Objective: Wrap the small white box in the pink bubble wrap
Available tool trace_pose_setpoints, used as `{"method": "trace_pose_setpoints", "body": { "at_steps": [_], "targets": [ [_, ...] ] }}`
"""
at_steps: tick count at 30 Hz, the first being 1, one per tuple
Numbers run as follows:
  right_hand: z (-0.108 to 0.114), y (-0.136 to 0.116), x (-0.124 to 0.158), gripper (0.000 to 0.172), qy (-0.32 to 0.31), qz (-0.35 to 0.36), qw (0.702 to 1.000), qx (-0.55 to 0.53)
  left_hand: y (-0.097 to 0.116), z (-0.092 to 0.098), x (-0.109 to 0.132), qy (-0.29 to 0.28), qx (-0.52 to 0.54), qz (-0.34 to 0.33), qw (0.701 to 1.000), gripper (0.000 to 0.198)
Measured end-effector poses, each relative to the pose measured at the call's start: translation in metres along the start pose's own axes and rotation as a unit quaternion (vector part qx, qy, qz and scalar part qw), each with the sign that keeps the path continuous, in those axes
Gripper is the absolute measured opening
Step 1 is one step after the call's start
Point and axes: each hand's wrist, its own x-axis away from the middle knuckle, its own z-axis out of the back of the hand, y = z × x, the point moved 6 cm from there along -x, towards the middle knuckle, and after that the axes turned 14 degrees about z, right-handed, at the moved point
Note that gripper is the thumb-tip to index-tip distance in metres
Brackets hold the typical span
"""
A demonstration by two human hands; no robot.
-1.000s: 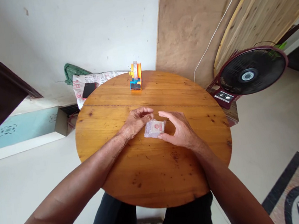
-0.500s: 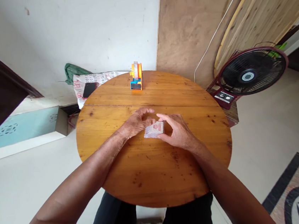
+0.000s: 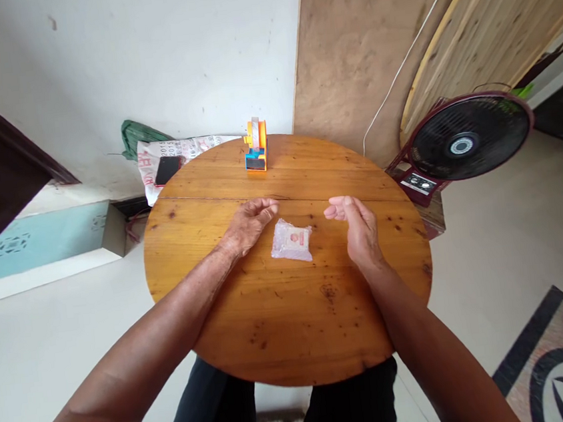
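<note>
A small white box with red print, wrapped in clear bubble wrap (image 3: 291,240), lies flat on the round wooden table (image 3: 284,331). To its left is my left hand (image 3: 251,226), apart from the packet, with fingers stretched forward and the thumb close under them; it holds nothing. My right hand (image 3: 360,229) is off to the packet's right, a gap between them. Its fingers are loosely bent inward and it is free of any object.
An orange and blue tape dispenser (image 3: 255,148) stands at the table's far edge. Beyond the left far edge, a dark phone (image 3: 168,170) rests on a white printed sack (image 3: 198,143). At the right is a dark red fan (image 3: 465,141).
Both hands have let go of the wrapped packet and moved apart, the right one going right and the left one slightly left. The packet now lies flat, fully visible.
</note>
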Motion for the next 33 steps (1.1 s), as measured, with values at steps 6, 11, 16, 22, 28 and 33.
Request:
{"method": "trace_pose_setpoints", "body": {
  "at_steps": [6, 11, 16, 22, 28, 33],
  "targets": [
    [-0.002, 0.028, 0.0, 0.033, 0.045, -0.077, 0.995, -0.044, -0.001, 0.012, -0.01, 0.072, 0.018, 0.003, 0.997, 0.024],
    [-0.011, 0.034, 0.003, 0.037, 0.021, -0.108, 0.993, -0.05, 0.003, 0.006, -0.005, 0.042, 0.006, 0.004, 0.999, 0.022],
    [-0.015, 0.039, 0.002, 0.038, -0.007, -0.1, 0.995, -0.021, 0.004, -0.002, 0.002, 0.002, -0.067, 0.05, 0.996, 0.027],
    [-0.016, 0.041, 0.001, 0.038, -0.021, -0.082, 0.996, -0.009, 0.003, -0.01, 0.01, -0.061, -0.17, 0.081, 0.98, 0.038],
    [-0.017, 0.041, 0.002, 0.037, -0.032, -0.075, 0.997, -0.004, -0.006, -0.021, 0.011, -0.143, -0.089, 0.108, 0.98, 0.036],
    [-0.017, 0.041, 0.001, 0.037, -0.035, -0.076, 0.997, -0.002, -0.008, -0.025, 0.013, -0.159, -0.033, 0.139, 0.977, 0.043]
  ]
}}
